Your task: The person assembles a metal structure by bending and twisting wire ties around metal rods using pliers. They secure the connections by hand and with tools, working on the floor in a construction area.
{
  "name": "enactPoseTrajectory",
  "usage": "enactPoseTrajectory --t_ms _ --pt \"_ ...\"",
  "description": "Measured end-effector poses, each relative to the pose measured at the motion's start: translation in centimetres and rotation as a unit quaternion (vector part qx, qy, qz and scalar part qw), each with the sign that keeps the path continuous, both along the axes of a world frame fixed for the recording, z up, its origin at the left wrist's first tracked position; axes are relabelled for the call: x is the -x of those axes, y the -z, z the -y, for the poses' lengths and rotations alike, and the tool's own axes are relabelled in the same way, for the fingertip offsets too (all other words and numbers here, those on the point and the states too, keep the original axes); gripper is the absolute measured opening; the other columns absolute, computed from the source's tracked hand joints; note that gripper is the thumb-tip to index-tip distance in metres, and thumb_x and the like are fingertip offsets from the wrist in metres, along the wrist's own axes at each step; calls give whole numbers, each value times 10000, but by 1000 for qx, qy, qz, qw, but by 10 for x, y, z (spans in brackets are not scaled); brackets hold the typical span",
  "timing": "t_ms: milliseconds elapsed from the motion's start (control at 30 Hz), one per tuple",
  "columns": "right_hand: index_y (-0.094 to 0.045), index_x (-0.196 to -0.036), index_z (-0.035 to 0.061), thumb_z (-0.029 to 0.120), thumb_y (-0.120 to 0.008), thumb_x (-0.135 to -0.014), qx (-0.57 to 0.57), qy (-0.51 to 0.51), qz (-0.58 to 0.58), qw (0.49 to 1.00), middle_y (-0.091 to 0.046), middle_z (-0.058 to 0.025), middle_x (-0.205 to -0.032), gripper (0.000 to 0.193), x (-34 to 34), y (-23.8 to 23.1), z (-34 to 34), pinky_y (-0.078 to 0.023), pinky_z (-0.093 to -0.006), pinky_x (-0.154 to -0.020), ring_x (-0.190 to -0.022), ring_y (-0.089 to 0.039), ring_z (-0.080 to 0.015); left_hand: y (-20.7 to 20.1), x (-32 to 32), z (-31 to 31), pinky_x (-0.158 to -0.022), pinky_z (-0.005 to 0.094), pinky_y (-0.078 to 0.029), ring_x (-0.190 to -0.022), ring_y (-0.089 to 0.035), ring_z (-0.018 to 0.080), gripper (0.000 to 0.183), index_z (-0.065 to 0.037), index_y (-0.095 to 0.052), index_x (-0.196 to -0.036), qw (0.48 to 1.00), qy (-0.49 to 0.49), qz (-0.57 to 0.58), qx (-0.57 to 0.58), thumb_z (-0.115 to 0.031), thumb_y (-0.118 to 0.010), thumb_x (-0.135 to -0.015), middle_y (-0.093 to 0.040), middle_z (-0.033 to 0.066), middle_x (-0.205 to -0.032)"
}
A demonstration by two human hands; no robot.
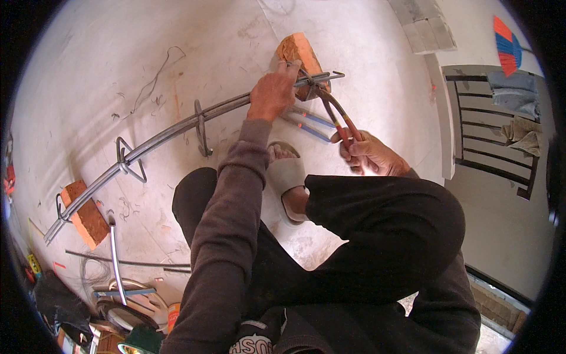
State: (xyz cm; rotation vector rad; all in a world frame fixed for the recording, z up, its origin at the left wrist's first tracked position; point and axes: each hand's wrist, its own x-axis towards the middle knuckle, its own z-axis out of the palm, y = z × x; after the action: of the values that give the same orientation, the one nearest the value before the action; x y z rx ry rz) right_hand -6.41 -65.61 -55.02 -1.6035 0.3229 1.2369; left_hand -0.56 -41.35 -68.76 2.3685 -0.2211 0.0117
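Note:
A long bundle of steel rebar (172, 130) with several bent wire stirrups (131, 160) crosses the floor, its ends resting on two orange bricks. My left hand (275, 91) lies over the bundle near the far brick (302, 48), fingers closed around the stirrup and bars there. In my right hand (371, 154) are the red-tipped handles of long-handled pincers (337, 109). The pincers' jaws meet the bars beside that stirrup; the exact bite is too small to make out. The near brick (88, 218) supports the left end.
Two blue-grey bars (312, 131) lie under the bundle, close to my sandalled foot (287, 177). A metal tube (117, 265), thin rods and a wheel-like round thing (127, 312) sit lower left. On the right are a black railing (492, 162) with cloths and a red-blue broom head (506, 46).

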Motion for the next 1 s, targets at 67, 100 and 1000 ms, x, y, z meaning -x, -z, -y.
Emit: enactPoseTrajectory --t_ms 67,100,1000 --pt "-510 -1221 2 95 -679 -822 275 -330 392 814 -589 -121 -775 443 -8 8 32 -514 -403 -585 -633 -621 -243 -9 -4 8 -864 477 -563 -1002 -679 371 646 -104 -466 -1430 1000 18 -6 1 -44 -678 -823 -583 194 -1221" --pt "-522 -1194 7 108 -673 -857 403 -354 368 759 -618 -168 -825 383 -12 -3 13 -531 -464 -632 -731 -662 -299 -7 -2 2 -859 473 -564 -999 -681 370 653 -107 -465 -1431 1000 12 -10 -8 -45 -682 -818 -585 193 -1213" --pt "-362 -1333 -40 77 -688 -821 173 -83 219 957 -641 -188 -1039 618 15 1 -16 -588 -376 -715 -794 -700 -273 -23 62 92 -433 268 -445 -514 -566 149 327 47 -689 -882 652 -33 -384 653 -278 -732 -880 -632 114 -705"
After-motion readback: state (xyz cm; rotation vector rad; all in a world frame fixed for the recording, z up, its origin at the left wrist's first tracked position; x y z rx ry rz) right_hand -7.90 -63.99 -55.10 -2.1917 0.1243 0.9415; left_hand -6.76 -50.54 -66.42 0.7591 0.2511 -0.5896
